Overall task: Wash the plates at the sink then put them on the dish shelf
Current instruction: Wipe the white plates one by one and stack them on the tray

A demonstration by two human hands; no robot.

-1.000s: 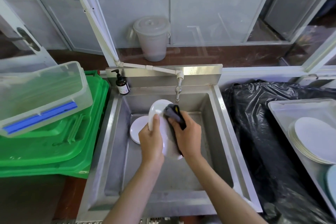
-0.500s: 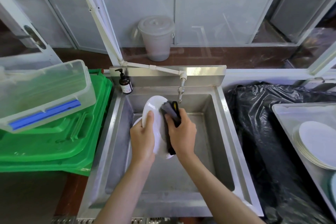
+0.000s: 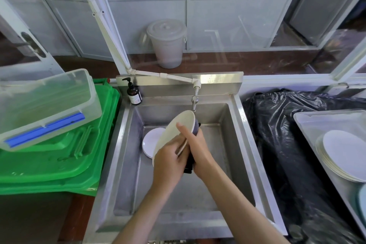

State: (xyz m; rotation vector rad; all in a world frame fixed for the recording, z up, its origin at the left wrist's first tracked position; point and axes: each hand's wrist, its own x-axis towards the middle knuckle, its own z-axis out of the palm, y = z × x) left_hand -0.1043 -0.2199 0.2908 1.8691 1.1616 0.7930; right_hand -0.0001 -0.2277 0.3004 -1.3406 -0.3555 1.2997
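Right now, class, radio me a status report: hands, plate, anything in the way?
Left hand grips plate over sink. Right hand holds dark sponge against it. Second plate lying in basin below; nothing blocking.

Over the stainless steel sink (image 3: 243, 134), the left hand (image 3: 168, 162) holds a round white plate (image 3: 176, 130) tilted on edge, fingers curled round its lower rim. The right hand (image 3: 198, 148) presses a dark cloth (image 3: 189, 164) against the plate's far face, just below the white pipe tap (image 3: 195, 99). Another white plate (image 3: 151, 140) lies on the sink floor. A brown pump bottle (image 3: 134, 94) stands at the back left corner. A stack of white plates (image 3: 344, 156) rests in a tray (image 3: 309, 125) on the right.
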